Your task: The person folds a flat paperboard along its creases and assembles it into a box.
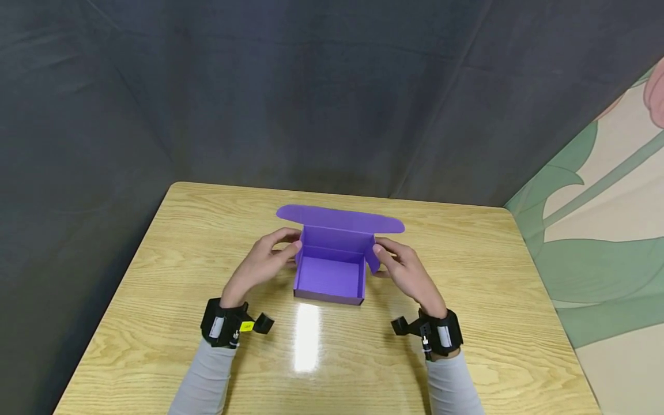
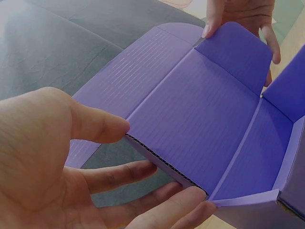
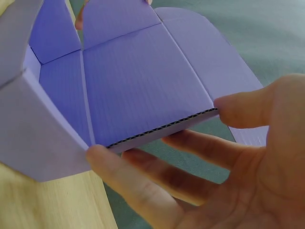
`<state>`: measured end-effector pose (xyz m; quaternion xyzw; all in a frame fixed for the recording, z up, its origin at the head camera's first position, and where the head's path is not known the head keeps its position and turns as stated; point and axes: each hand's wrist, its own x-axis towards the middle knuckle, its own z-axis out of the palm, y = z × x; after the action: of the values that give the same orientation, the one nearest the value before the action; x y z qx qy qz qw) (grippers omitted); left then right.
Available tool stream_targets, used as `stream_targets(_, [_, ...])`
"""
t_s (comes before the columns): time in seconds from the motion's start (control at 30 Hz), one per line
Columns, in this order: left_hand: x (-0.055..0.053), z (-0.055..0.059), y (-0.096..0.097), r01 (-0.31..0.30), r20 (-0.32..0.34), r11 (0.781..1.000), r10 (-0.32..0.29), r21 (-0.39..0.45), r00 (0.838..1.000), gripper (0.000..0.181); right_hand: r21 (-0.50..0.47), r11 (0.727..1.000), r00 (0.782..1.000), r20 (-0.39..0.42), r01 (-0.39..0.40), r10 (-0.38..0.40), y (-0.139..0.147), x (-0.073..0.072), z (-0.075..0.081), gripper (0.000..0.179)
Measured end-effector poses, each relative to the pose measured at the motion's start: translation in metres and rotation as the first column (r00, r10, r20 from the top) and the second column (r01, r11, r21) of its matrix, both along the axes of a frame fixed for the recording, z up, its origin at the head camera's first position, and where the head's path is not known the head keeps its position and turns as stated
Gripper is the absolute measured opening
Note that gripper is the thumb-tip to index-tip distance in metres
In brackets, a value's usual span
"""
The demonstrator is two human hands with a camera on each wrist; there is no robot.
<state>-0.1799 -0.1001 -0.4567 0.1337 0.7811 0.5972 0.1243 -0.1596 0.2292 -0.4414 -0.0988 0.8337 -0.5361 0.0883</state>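
Observation:
A purple cardboard box (image 1: 329, 278) stands on the table with its lid (image 1: 339, 239) raised at the back. Inside, the bare bottom shows. My left hand (image 1: 259, 260) holds the left side of the lid, its thumb at the fold corner and its fingers along the side flap's outer face. On the opposite side, my right hand (image 1: 410, 274) grips the lid's right edge by the side flap (image 1: 371, 258), thumb toward the inside. Both wrist views show the lid panel (image 2: 186, 114) and its corrugated folded edge, with the rounded front flap (image 3: 200, 52) spread outward.
The wooden table (image 1: 155, 288) lies under the box, with a bright glare patch in front. Dark cloth (image 1: 311, 104) hangs behind the far edge. A floral curtain (image 1: 612, 242) is at the right. Black camera straps sit on both wrists.

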Motion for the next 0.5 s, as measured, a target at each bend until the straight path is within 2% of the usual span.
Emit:
stream_targets(0.1, [-0.0001, 0.0002, 0.0002, -0.002, -0.017, 1.000, 0.002, -0.022, 1.000, 0.044, 0.001, 1.000, 1.000, 0.002, -0.004, 0.004, 0.0003, -0.0002, 0.0001, 0.046])
stream_targets(0.23, [-0.0005, -0.0001, -0.0002, 0.017, -0.018, 1.000, -0.017, -0.008, 1.000, 0.044, 0.000, 1.000, 1.000, 0.013, -0.006, 0.006, 0.0008, 0.0004, 0.0014, 0.045])
stream_targets(0.5, [-0.0012, -0.0019, -0.0021, 0.069, 0.031, 0.997, -0.071, 0.037, 0.997, 0.050, -0.010, 0.999, 0.999, 0.036, -0.031, 0.032, 0.0004, 0.0019, 0.0052, 0.042])
